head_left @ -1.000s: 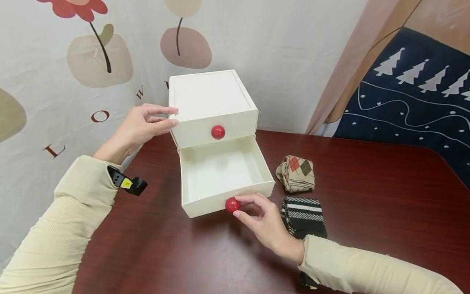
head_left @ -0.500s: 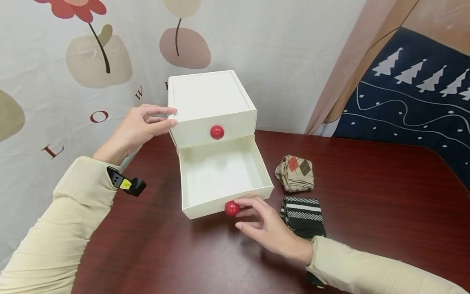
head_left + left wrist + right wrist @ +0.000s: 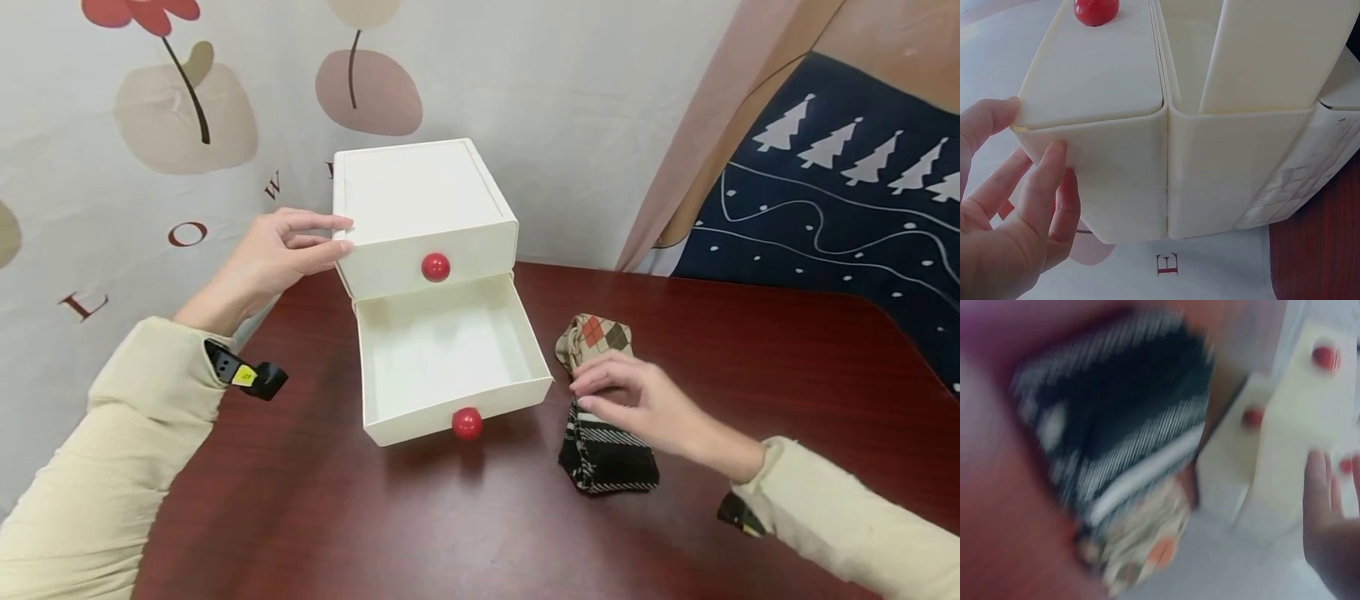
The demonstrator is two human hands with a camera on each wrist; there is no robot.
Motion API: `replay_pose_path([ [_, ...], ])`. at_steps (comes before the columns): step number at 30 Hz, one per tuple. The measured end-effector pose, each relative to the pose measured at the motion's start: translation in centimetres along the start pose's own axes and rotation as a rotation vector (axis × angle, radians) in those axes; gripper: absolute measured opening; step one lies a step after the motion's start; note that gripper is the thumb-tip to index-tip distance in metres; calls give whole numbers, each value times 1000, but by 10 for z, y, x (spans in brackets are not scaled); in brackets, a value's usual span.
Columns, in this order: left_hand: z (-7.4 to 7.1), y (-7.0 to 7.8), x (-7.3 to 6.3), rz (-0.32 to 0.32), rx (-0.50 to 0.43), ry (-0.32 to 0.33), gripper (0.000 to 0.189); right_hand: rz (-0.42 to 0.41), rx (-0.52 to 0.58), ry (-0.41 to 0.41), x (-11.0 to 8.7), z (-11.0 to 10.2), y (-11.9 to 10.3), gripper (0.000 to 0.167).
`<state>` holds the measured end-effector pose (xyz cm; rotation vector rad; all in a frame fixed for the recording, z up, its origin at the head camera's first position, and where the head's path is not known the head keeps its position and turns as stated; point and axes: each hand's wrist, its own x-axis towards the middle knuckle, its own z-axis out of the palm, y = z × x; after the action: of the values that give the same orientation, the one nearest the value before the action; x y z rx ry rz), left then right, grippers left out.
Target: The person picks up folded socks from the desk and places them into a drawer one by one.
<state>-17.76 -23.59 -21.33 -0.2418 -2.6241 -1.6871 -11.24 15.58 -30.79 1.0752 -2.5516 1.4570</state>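
In the head view, a white drawer unit [image 3: 420, 187] stands on the table, its lower drawer [image 3: 517, 400] pulled out and bare inside. My left hand [image 3: 281, 250] touches the unit's upper front-left corner with thumb and fingertips. The left wrist view shows these fingertips [image 3: 1055, 153] on the side panel. My right hand [image 3: 660, 404] hovers with relaxed fingers above two folded textiles and holds nothing. They are a beige argyle-patterned bundle, like folded socks [image 3: 603, 332], and a black-and-white striped folded knit piece [image 3: 615, 462]. My hand partly hides both in the head view.
Red round knobs [image 3: 467, 423] stick out from the drawer fronts. The dark red tabletop [image 3: 787, 375] reaches to the right. Behind the unit hangs a pale printed cloth [image 3: 585, 125], with a navy tree-patterned cloth [image 3: 817, 192] to the right.
My right hand has let go of the lower drawer's red knob and moved right, over the folded textiles. My left hand stays at the unit's corner. The drawer remains pulled out.
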Motion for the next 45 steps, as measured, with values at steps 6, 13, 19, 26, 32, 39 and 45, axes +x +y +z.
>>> replay_pose_path([
  [6, -2, 1, -2, 0, 0, 9, 39, 147, -56, -179, 0, -33, 37, 20],
  [13, 0, 1, -1, -13, 42, 7, 43, 224, 20, -291, -14, -41, 75, 30],
  [19, 2, 0, -1, -15, 47, 4, 45, 268, 41, -310, -22, -34, 93, 33],
  [26, 1, 0, -2, -5, 34, 8, 42, 311, 63, -338, -23, -30, 100, 38],
  [32, 1, 0, -2, -4, 43, 11, 44, 295, 65, -347, -20, -28, 104, 37],
  [39, 1, 1, -2, -6, 45, 9, 44, 309, 93, -339, -20, -26, 103, 37],
  [45, 1, 3, -2, -10, 46, 11, 44, 360, 110, -332, -21, -26, 97, 40],
])
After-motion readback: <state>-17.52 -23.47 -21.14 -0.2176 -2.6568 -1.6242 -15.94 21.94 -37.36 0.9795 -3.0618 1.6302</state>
